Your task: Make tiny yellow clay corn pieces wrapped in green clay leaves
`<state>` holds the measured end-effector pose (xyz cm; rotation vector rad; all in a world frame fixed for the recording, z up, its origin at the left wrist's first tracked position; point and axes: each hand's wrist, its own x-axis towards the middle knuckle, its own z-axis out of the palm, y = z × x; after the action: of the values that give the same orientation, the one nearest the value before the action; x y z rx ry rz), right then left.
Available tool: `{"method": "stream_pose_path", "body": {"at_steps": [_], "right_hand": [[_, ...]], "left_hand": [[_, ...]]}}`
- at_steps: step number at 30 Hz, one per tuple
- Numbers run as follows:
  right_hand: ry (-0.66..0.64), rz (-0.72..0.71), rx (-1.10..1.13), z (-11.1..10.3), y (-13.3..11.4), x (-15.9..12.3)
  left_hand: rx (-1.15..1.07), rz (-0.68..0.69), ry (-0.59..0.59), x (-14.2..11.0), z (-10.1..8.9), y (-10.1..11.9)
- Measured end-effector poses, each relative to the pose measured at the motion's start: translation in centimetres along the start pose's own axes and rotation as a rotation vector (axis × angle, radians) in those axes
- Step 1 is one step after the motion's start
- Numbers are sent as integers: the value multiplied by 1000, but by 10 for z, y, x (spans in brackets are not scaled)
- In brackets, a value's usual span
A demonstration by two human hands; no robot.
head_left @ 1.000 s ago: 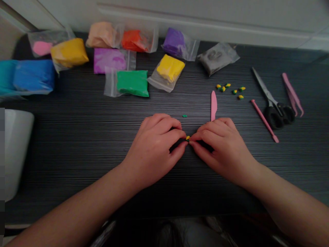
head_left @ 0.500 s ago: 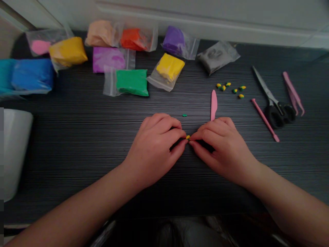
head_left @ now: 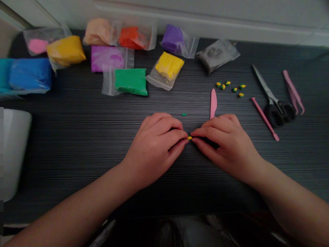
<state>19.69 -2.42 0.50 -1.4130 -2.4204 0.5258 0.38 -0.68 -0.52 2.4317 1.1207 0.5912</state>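
Between my two hands is a tiny yellow-and-green clay corn cob (head_left: pixel 189 138), held just above the dark table. The thumb and forefinger of my left hand (head_left: pixel 156 147) pinch its left end. My right hand (head_left: pixel 227 147) has its thumb and fingertips closed at the right end, with a small gap between them. Just beyond the fingers lies a little green clay scrap (head_left: pixel 184 114). A pink plastic knife (head_left: pixel 213 103) points away from me, its near end hidden behind my right hand. Several similar clay corn cobs (head_left: pixel 241 95) are scattered past the knife.
Bagged clay lines the back, including green (head_left: pixel 131 81), yellow (head_left: pixel 169 66), purple (head_left: pixel 172 38) and grey (head_left: pixel 216 56). On the right are a pink stick tool (head_left: pixel 264 118), black-handled scissors (head_left: pixel 268 94) and pink tweezers (head_left: pixel 293 91). A white container (head_left: pixel 16 151) stands at left.
The clay corn cob has turned slightly and shows more yellow. My right fingertips have shifted a little to the right and parted slightly around its end. The left hand barely moved.
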Motion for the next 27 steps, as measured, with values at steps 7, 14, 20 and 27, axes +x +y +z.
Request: {"method": "stream_pose_path", "body": {"at_steps": [7, 14, 20, 27], "right_hand": [[26, -33, 63, -5, -1, -1], [32, -27, 87, -8, -3, -1], [58, -37, 86, -9, -5, -3], [70, -31, 97, -9, -8, -3]], "left_hand": [[-25, 56, 72, -2, -2, 0], [-56, 77, 85, -2, -3, 1], [-66, 62, 91, -2, -4, 3], [-51, 55, 120, -4, -4, 6]]}}
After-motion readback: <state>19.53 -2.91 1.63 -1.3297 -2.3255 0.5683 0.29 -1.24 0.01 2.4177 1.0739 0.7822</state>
